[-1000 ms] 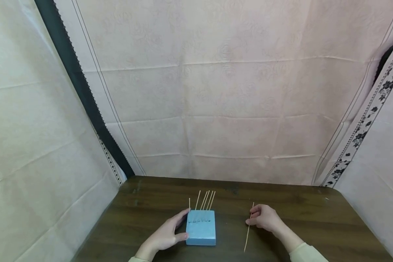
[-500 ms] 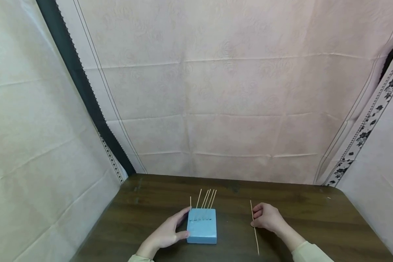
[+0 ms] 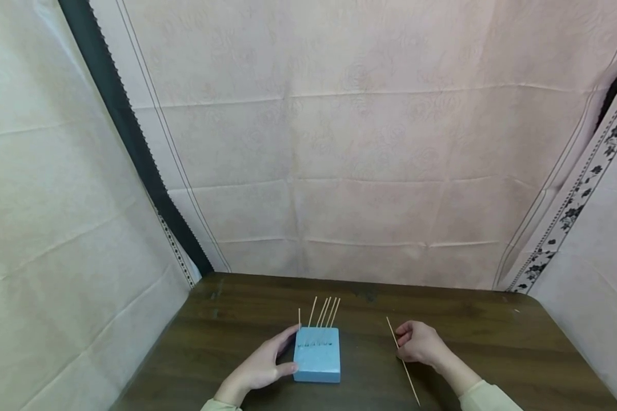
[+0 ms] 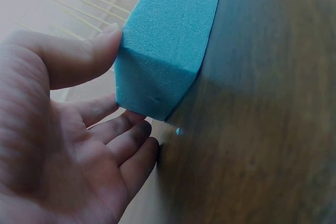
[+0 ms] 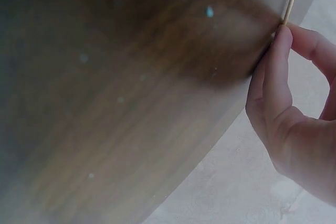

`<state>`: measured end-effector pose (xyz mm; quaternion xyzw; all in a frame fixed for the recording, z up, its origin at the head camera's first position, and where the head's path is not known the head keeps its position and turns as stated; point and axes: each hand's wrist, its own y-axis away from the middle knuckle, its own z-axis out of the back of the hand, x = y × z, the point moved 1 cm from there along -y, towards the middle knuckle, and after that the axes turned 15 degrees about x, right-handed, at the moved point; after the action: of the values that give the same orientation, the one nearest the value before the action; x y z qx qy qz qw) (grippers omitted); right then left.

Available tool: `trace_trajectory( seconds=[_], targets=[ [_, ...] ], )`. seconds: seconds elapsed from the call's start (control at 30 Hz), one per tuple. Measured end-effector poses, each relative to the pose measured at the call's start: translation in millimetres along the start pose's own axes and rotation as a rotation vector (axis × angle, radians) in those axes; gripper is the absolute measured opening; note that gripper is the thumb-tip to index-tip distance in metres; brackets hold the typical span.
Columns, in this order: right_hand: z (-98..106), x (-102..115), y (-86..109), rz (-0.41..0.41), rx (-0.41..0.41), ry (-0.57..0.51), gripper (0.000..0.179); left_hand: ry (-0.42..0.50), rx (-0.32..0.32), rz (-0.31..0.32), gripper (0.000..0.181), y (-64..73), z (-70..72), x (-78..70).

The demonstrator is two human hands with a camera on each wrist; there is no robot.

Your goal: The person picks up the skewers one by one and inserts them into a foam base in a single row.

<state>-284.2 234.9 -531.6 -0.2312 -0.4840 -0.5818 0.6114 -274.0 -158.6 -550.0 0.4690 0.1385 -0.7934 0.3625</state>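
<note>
A light blue foam block [image 3: 316, 359] stands on the table, with several thin wooden skewers [image 3: 329, 313] sticking up behind its top face. My left hand [image 3: 259, 365] holds the block at its left side, thumb at the near corner and a fingertip at the far one. In the left wrist view the thumb presses the foam [image 4: 163, 40], while the other fingers bend below. To the right of the block, my right hand [image 3: 420, 345] pinches another thin wooden skewer [image 3: 410, 379] between thumb and fingers. That skewer slants, its far end to the left; its tip in the right wrist view is cut off.
The dark wooden table [image 3: 360, 394] ends at a pale cloth [image 3: 365, 200] hung behind it. More cloth hangs on both sides. Small blue foam crumbs [image 5: 210, 11] lie on the tabletop, one crumb [image 4: 179, 131] near the block.
The skewer in my right hand has turned: its far end has swung left and its near end right. My left hand and the block stay in place.
</note>
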Motion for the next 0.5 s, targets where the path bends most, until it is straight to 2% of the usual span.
trace_trajectory(
  seconds=[0.27, 0.5],
  targets=[
    [2.0, 1.4, -1.1, -0.009, 0.045, -0.03, 0.05, -0.005, -0.005, 0.0, 0.083, 0.2, 0.0, 1.4],
    [13.7, 0.0, -2.5, -0.018, 0.195, -0.108, 0.056, 0.043, 0.008, -0.002, 0.083, 0.6, 0.3, 1.4]
  ],
)
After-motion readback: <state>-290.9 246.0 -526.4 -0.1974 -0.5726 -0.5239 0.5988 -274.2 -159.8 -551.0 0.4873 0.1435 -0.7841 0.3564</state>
